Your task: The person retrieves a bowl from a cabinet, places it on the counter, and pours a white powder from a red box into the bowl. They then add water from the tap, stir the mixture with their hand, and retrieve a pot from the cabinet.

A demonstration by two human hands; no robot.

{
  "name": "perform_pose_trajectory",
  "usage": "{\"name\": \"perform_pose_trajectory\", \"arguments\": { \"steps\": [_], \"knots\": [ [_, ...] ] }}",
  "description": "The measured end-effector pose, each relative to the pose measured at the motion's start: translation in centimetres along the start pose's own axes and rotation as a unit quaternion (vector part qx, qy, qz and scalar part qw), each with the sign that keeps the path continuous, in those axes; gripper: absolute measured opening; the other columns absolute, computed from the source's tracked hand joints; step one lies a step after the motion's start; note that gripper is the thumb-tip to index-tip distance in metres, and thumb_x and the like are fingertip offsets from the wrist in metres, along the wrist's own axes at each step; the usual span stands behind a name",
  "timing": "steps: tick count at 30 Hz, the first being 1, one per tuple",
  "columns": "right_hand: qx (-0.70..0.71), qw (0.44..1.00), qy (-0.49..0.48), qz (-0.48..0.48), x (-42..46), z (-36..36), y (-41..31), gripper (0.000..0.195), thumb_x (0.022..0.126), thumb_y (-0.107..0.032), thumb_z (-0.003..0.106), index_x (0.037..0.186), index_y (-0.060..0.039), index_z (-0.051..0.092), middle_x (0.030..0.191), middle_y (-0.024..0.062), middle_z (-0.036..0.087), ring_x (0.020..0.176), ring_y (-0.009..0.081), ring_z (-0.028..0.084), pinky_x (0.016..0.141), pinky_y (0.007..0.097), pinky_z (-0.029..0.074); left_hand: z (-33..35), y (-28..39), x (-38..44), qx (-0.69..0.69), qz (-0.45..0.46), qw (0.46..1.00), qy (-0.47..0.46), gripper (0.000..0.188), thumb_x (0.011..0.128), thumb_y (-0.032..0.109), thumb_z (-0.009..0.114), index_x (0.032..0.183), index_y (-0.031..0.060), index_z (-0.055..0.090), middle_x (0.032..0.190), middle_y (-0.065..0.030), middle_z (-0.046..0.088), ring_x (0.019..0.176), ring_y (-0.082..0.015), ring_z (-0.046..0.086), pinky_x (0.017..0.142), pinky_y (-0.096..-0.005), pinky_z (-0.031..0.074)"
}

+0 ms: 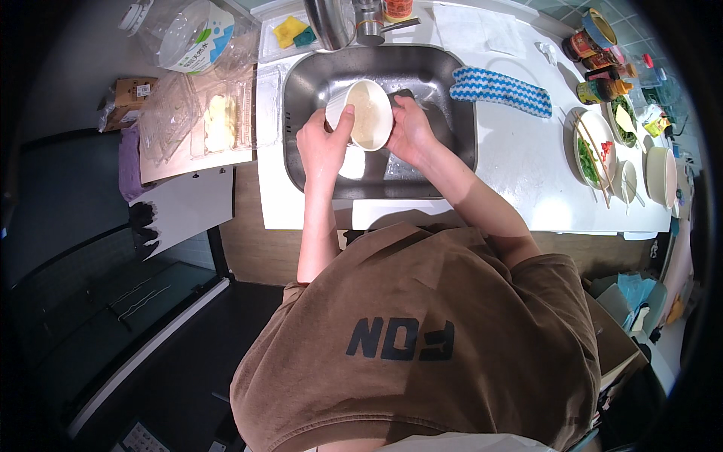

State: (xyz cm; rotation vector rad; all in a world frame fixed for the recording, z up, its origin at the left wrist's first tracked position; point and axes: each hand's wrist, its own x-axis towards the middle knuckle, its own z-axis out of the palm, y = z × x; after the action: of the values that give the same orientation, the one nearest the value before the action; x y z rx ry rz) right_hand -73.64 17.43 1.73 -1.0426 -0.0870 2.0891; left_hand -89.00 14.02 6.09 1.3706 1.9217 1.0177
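Note:
My left hand (pixel 325 138) grips a white bowl (pixel 337 110) from its left side, the thumb lying over the rim. The bowl is tilted, with its mouth facing right and up. Inside it is something pale and wet (pixel 366 116), too blurred to name. My right hand (pixel 412 130) is cupped at the bowl's right rim, thumb raised. Whether its fingertips bear on the bowl is hard to see. Both hands are over a dark metal sink (pixel 469 152), whose floor is wet. A bright white patch (pixel 353 164) shows below the bowl, partly hidden by it.
A metal faucet (pixel 327 28) rises behind the sink. Right of it lies a blue-and-white knitted cloth (pixel 502 92). Farther right are a plate (pixel 610 121) with chopped food and chopsticks (pixel 593 155), bowls and sauce bottles (pixel 599 92). Clear plastic boxes (pixel 169 116) sit at left.

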Motion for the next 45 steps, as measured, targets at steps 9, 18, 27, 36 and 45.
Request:
{"name": "perform_pose_trajectory", "arguments": {
  "steps": [9, 18, 27, 36, 45],
  "knots": [
    [-0.006, 1.0, -0.001, 0.008, -0.2, -0.1, 0.1, 0.057, 0.098, -0.039, 0.03, 0.117, 0.0091, 0.053, 0.118, 0.0184, 0.056, 0.106, 0.0266, 0.055, 0.097, 0.0388, 0.043, -0.6, 1.3, -0.3, 0.041, 0.01, 0.999, -0.004, 0.043, 0.085, 0.038, 0.067, 0.084, -0.0051, 0.065, 0.058, -0.0108, 0.06, 0.052, -0.0155, 0.057, 0.052, -0.0296, 0.044],
    [-0.008, 1.0, -0.027, 0.012, 0.0, -0.8, 0.1, 0.059, 0.098, -0.039, 0.028, 0.118, 0.0116, 0.052, 0.116, 0.0201, 0.058, 0.107, 0.0276, 0.055, 0.099, 0.0393, 0.042, -0.8, 1.9, -0.5, 0.092, 0.017, 0.996, 0.003, 0.045, 0.084, 0.041, 0.068, 0.082, -0.0038, 0.066, 0.058, -0.0096, 0.058, 0.051, -0.015, 0.053, 0.052, -0.03, 0.041],
    [-0.001, 0.999, -0.028, 0.02, 0.0, -0.8, 0.1, 0.059, 0.098, -0.037, 0.029, 0.12, 0.014, 0.049, 0.117, 0.0229, 0.057, 0.108, 0.0296, 0.055, 0.1, 0.0401, 0.043, -0.9, 2.0, -0.6, 0.104, 0.026, 0.994, 0.016, 0.047, 0.082, 0.043, 0.069, 0.081, -0.0037, 0.065, 0.057, -0.0095, 0.057, 0.051, -0.0159, 0.052, 0.052, -0.0307, 0.041],
    [-0.002, 0.999, -0.035, 0.015, -0.2, -0.9, 0.3, 0.058, 0.098, -0.036, 0.03, 0.121, 0.0145, 0.048, 0.116, 0.0233, 0.057, 0.106, 0.0286, 0.057, 0.099, 0.0395, 0.044, -1.0, 1.7, -0.7, 0.09, 0.026, 0.995, 0.017, 0.047, 0.083, 0.043, 0.068, 0.083, -0.0041, 0.066, 0.058, -0.0096, 0.058, 0.051, -0.0156, 0.051, 0.052, -0.0309, 0.041],
    [0.013, 0.996, -0.043, -0.079, -0.6, -2.0, -2.2, 0.05, 0.099, -0.028, 0.029, 0.12, 0.0128, 0.048, 0.114, 0.021, 0.058, 0.109, 0.0284, 0.056, 0.098, 0.0392, 0.045, -0.4, -1.4, 0.2, -0.167, -0.065, 0.984, -0.021, 0.044, 0.091, 0.037, 0.06, 0.085, -0.0064, 0.065, 0.066, -0.0127, 0.064, 0.059, -0.0181, 0.066, 0.053, -0.0295, 0.053]
  ]
}}
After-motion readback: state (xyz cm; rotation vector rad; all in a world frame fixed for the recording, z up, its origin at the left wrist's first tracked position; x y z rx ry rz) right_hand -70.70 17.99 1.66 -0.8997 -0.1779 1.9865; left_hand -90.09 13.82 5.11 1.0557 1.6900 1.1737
